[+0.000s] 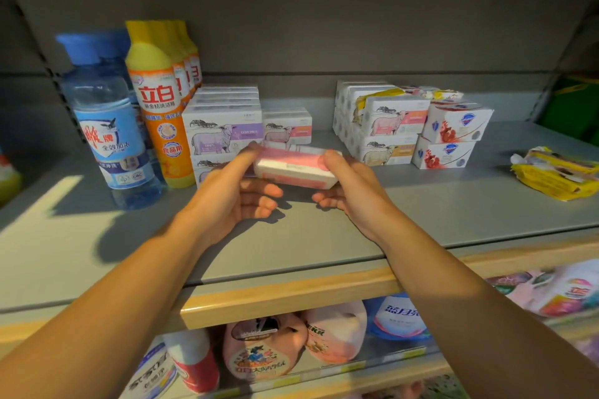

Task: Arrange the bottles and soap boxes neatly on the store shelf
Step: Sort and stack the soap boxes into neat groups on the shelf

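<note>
A white and pink soap box (293,168) hangs above the grey shelf (291,236), held at both ends. My left hand (238,193) pinches its left end and my right hand (350,186) grips its right end. Behind it stand stacked white soap boxes with a purple sheep print (223,131) and a pink-labelled soap box (288,128). To the right lie more sheep soap boxes (385,126) and two red-and-white soap boxes (450,136). At the left stand a blue bottle (107,126) and a row of orange bottles (160,107).
Yellow soap packets (557,173) lie loose at the shelf's right end. A wooden front edge (291,298) borders the shelf, with pink and white detergent bags (278,343) on the shelf below. Bare shelf surface lies in front of the boxes.
</note>
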